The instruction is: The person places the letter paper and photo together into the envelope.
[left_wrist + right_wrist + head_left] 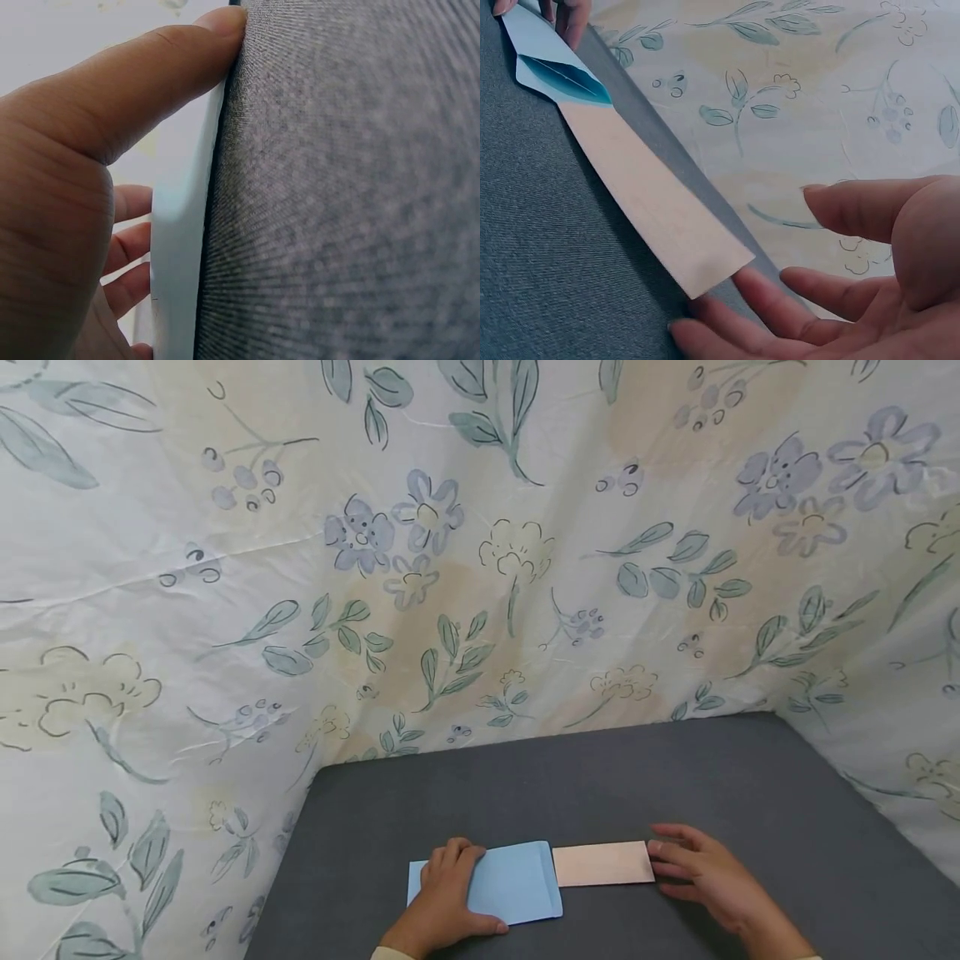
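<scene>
A light blue envelope [517, 881] lies on the dark table, its mouth facing right. My left hand [447, 893] spans it and holds it by its edges, thumb on the near edge and fingers on the far one. The left wrist view shows the thumb [161, 71] along the envelope's side. The mouth gapes in the right wrist view, where a pale peach strip of card [649, 187] meets the flap [536, 79]. My right hand [701, 872] is beyond the card's right end, fingertips right at that edge, thumb raised away from it.
The dark grey cloth-covered table [562, 785] extends behind and to both sides of the envelope. A pale floral fabric [465, 568] hangs along the table's back, left and right edges.
</scene>
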### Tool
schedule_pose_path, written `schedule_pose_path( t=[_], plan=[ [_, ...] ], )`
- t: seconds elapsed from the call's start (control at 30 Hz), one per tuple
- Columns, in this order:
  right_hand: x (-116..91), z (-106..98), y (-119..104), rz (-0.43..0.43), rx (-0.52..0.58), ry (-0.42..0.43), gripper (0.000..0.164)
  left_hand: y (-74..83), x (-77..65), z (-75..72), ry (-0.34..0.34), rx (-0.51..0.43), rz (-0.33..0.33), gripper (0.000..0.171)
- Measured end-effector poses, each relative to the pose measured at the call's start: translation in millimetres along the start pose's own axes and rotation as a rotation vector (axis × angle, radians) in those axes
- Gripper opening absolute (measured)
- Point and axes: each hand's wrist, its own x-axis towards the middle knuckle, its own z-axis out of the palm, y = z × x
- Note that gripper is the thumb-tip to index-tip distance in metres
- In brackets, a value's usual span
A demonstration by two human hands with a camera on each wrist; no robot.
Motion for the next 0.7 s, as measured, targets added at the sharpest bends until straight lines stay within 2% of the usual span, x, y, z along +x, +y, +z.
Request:
schedule_pose_path(
  t=[0.13,0.33,0.7],
  plan=[
    [4.0,-1.0,3.4,-0.031,0.045,-0.051,0.071,0.9,1.2,0.4,0.001,0.004,-0.009,0.105],
    [9.8,-1.4,5.5,-0.032,0.072,-0.085,0.068,2.3,3.7,1.4,0.002,0.006,-0.018,0.106],
    [15.6,-5.9,4.3,-0.009,0.05,-0.123,0.047,2.5,8.8,2.1,0.01,0.018,-0.032,0.108]
  ],
)
